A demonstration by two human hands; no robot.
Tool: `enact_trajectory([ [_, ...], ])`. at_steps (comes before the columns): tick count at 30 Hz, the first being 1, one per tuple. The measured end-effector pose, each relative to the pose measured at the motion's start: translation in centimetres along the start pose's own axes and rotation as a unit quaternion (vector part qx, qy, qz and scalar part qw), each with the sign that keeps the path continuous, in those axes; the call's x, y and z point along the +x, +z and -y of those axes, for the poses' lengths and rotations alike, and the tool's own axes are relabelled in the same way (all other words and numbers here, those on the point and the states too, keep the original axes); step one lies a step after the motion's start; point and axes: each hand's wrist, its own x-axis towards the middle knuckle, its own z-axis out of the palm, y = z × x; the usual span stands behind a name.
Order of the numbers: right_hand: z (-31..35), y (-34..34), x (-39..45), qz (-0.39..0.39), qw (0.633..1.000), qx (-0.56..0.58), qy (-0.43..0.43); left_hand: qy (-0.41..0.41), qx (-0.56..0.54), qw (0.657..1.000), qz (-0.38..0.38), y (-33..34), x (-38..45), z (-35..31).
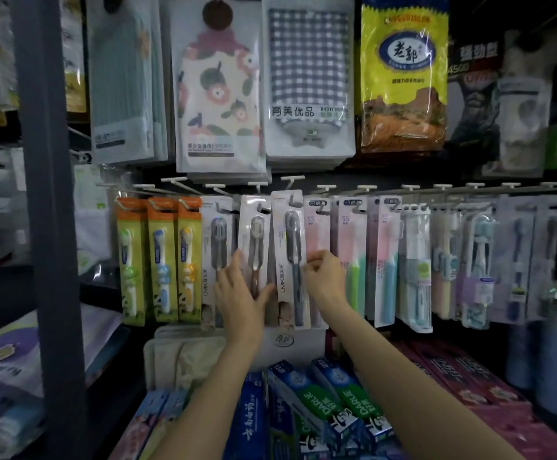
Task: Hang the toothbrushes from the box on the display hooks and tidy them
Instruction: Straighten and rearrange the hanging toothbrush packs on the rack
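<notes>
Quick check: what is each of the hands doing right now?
Left hand: open, straight fingers pressing flat on the brown toothbrush pack.
Right hand: fingers curled, pinching the right edge of the grey toothbrush pack.

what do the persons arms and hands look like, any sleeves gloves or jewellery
Both forearms are bare as far down as the frame shows, with no sleeve edge in view. The left hand and the right hand wear no gloves. No watch, bracelet or ring shows on either wrist or on the fingers that can be seen. The nails are too small and blurred to tell whether they are painted.
</notes>
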Motion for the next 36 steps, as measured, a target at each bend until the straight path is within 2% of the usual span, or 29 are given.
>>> enact_trajectory([
  [6,0.1,-0.2,0.3,0.024,0.999,-0.039,-0.003,-0.004,0.028,1.0,-0.004,0.6,-0.3,0.0],
  [13,0.4,-0.7,0.2,0.052,0.996,-0.071,0.008,0.039,0.045,0.997,0.051,-0.2,-0.8,1.1],
  [22,-0.5,-0.7,-0.1,0.05,0.995,-0.081,0.039,0.0,0.004,0.999,0.042,-0.7,-1.1,1.6],
  [28,-1.4,-1.2,-1.0,0.06,0.99,-0.118,0.038,0.046,0.023,0.998,0.038,-1.2,-1.8,1.2],
  [33,-2.5,-4.5,-2.4,0.001,0.988,-0.147,-0.039,0.135,0.111,0.984,0.011,-0.9,-2.5,1.0],
  [36,-3.7,-6.7,-2.7,-0.068,0.984,-0.152,-0.067,0.16,0.111,0.98,0.039,0.0,-3.9,0.0],
])
